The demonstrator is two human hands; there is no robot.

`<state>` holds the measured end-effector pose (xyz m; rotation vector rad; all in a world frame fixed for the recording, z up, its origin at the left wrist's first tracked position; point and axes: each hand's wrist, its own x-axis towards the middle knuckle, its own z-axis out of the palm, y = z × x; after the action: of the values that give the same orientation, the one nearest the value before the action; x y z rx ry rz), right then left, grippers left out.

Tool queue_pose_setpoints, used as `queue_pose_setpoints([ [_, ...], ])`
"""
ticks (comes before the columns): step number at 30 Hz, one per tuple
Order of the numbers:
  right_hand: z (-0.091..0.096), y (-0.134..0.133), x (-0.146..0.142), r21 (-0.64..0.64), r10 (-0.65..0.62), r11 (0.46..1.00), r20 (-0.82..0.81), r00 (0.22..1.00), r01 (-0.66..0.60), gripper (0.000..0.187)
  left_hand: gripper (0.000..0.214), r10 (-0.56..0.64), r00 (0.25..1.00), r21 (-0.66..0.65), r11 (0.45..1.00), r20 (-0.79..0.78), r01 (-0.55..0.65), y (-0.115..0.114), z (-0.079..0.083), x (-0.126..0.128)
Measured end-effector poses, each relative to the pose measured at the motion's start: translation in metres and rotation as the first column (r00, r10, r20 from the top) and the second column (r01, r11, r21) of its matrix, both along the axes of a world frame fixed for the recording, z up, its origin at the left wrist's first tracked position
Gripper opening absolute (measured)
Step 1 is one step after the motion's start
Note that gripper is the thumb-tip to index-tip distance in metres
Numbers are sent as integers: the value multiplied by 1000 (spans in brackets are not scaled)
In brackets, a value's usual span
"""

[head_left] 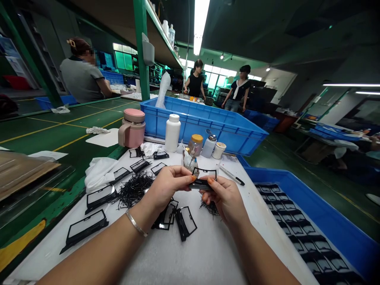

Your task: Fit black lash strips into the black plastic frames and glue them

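Observation:
My left hand [169, 187] and my right hand [225, 199] both pinch the lower bar of a black plastic rectangular frame [200, 184] above the bench, with its open upper part standing up between them. Under my right hand lies a small tuft of thin black plastic trimmings [210, 208]. A larger heap of the same strands [134, 189] sits left of my left hand. Several similar black frames with clear panes lie around on the white foam sheet [190, 253], including one [185, 223] just below my hands.
A blue crate [308, 221] holding rows of black frames sits at the right. Behind stand a larger blue crate [202, 122], a pink flask [132, 128], a white bottle [172, 133] and small jars. A pen [232, 175] and white cloth [99, 174] lie nearby. Other people stand and sit beyond.

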<state>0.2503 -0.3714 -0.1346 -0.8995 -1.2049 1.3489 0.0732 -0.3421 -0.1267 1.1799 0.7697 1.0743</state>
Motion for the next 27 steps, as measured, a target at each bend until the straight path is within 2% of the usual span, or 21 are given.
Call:
queue_pose_setpoints([
  [10, 0, -1, 0, 45, -12, 999, 15, 1000, 11, 26, 22, -36, 999, -3, 999, -7, 36, -1, -1, 0],
  [15, -1, -1, -3, 42, -4, 999, 50, 999, 2, 28, 24, -79, 994, 77, 993, -80, 85, -3, -1, 3],
  [19, -2, -2, -4, 37, 17, 999, 73, 997, -20, 28, 23, -51, 991, 114, 991, -122, 65, -3, -1, 6],
  [22, -3, -1, -4, 0, 42, 999, 31, 999, -42, 28, 22, -52, 990, 101, 993, -131, 65, -2, -1, 4],
  [27, -2, 0, -3, 7, 134, 991, -144, 980, -134, 33, 22, -61, 991, 67, 995, -117, 69, 1, -3, -1],
])
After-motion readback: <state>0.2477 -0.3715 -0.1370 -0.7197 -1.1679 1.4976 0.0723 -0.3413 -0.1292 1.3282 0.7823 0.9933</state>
